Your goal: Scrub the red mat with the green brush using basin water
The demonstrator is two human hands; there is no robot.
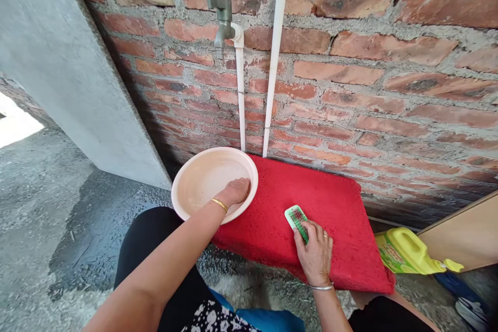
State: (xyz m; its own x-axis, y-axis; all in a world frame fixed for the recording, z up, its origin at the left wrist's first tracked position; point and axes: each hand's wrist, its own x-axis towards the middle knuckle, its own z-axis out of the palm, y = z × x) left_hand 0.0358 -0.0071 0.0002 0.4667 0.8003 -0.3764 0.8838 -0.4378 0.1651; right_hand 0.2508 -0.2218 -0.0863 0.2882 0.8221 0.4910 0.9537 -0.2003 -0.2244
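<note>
My left hand (235,192) reaches inside a pale pink plastic basin (182,192), close to its right inner wall. Its fingers look curled together, and what they hold, if anything, is hidden. The basin seems to contain some shallow water. My right hand (316,250) grips a scrub brush (294,216) with a whitish rim and green and dark red bristles that show on top. Beneath the brush lies a wet-looking red cloth (268,187), spread over a low block-like surface and hanging down its sides. The basin stands at the left end of this surface.
A tap (222,23) on a white pipe (240,88) stands above the basin against a brick wall (365,52). A grey slab (89,62) leans at left. Near the cloth's right end lies a yellow jug (408,251). The concrete floor (35,207) is partly wet.
</note>
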